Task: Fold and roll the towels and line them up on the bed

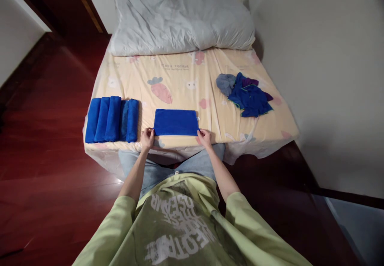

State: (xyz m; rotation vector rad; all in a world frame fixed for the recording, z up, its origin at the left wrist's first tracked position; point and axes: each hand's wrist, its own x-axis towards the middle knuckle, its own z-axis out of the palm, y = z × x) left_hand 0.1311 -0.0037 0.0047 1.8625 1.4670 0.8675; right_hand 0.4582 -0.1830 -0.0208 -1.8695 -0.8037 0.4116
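Note:
A blue towel (pixel 175 123), folded into a flat rectangle, lies on the bed near its front edge. My left hand (pixel 147 138) pinches the towel's near left corner. At the near right corner, my right hand (pixel 205 138) grips the cloth between thumb and fingers. To the left of my left hand, several rolled blue towels (pixel 112 120) rest side by side in a row. Off to the right sits a loose pile of crumpled cloths (pixel 250 98) in blue, purple and grey.
The bed (pixel 180 86) has a cream sheet with carrot prints. A large grey quilt (pixel 183 18) is bunched at its head. White wall (pixel 324 78) runs along the right, and dark red wooden floor (pixel 45 146) spreads to the left.

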